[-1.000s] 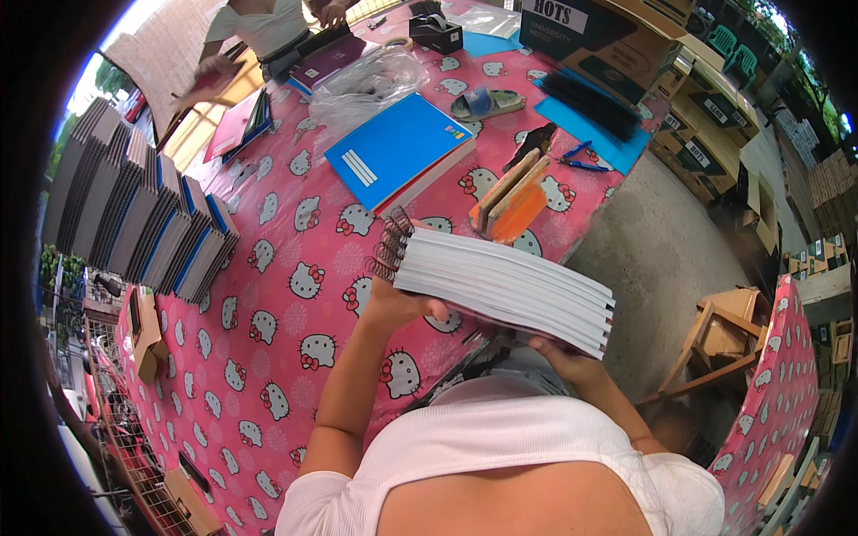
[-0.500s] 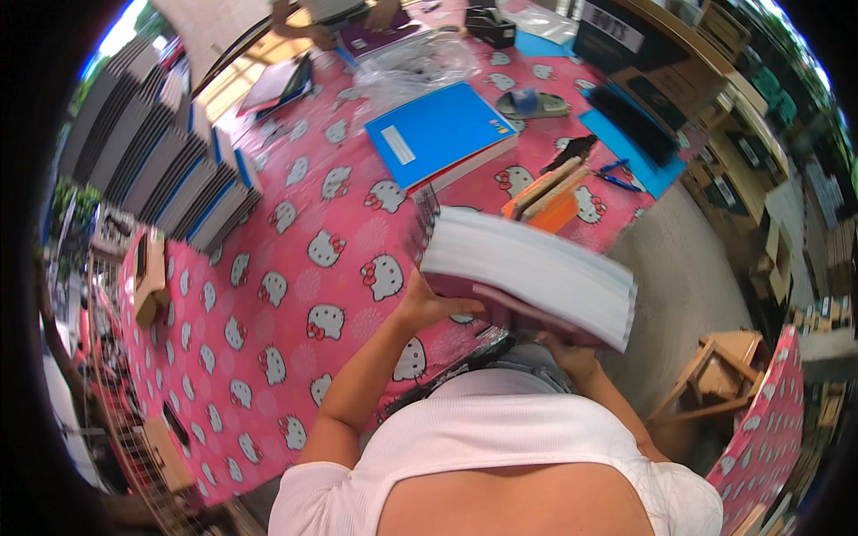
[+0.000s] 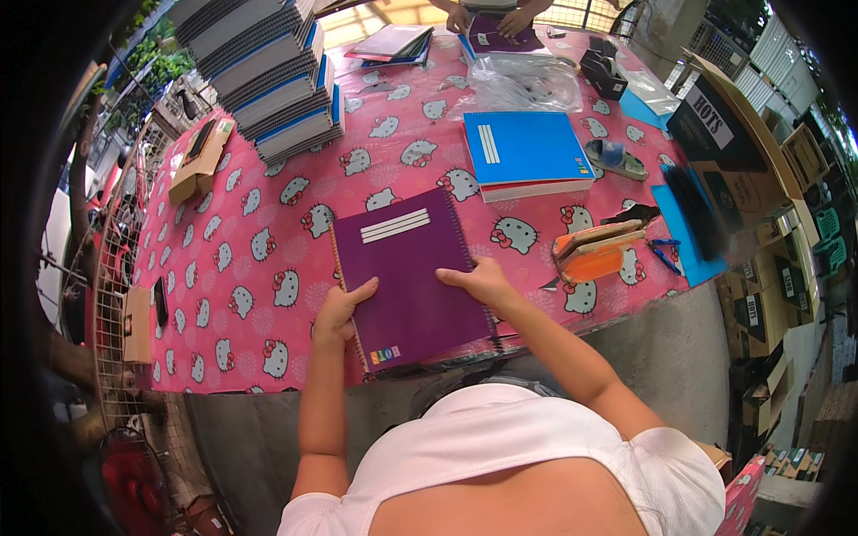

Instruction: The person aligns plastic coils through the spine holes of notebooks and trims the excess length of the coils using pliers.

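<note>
On my feed I have both hands clamped on the purple notebook (image 3: 407, 277): the left hand (image 3: 340, 311) at its left side, the right hand (image 3: 483, 282) at its right, thumbs on the cover, other fingers mostly hidden. The notebook sits between them, over the near edge of the pink-covered table (image 3: 268, 313); I can't tell if its underside touches the surface. The orange-sided block (image 3: 590, 261) lies toward the near right corner, the notebook stack (image 3: 277, 89) toward the far left.
</note>
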Demonstrator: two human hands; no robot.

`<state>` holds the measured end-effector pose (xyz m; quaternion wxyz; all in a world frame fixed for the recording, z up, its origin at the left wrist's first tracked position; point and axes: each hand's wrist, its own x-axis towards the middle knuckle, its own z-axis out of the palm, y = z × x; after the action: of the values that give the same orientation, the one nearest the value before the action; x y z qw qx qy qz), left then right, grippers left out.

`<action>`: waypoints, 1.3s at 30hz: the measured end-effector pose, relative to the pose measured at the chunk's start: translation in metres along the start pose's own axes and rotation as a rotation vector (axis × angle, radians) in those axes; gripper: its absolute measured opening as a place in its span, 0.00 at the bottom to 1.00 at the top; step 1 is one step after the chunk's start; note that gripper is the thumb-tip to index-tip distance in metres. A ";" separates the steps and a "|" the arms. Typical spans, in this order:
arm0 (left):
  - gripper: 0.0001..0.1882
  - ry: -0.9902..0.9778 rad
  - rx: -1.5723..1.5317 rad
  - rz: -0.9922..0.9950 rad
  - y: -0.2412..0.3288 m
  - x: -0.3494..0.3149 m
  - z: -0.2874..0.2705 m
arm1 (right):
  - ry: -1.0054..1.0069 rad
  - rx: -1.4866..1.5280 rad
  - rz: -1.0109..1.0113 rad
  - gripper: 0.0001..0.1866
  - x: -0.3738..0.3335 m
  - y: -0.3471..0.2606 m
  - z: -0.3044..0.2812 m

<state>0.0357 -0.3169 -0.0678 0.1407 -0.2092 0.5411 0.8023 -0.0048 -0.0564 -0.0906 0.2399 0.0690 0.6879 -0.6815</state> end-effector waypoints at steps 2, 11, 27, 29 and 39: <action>0.22 0.052 0.015 -0.053 -0.012 0.006 -0.012 | -0.012 -0.048 -0.014 0.32 0.007 0.017 0.008; 0.36 0.252 0.497 0.122 -0.012 0.003 -0.019 | 0.310 -0.776 -0.786 0.25 -0.041 -0.074 -0.147; 0.42 0.097 1.481 0.587 -0.095 0.012 0.351 | 0.549 -0.754 -0.494 0.35 0.133 -0.078 -0.335; 0.36 0.234 1.572 0.617 -0.109 0.022 0.354 | 0.627 -0.885 -0.322 0.39 0.157 -0.082 -0.327; 0.31 0.214 1.377 0.669 -0.091 0.031 0.360 | 0.606 -0.854 -0.748 0.20 0.161 -0.075 -0.400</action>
<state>-0.0167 0.0507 -0.0389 -0.0639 0.0237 0.9632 0.2600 -0.2723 0.2894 -0.1084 -0.2124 -0.0878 0.9136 -0.3354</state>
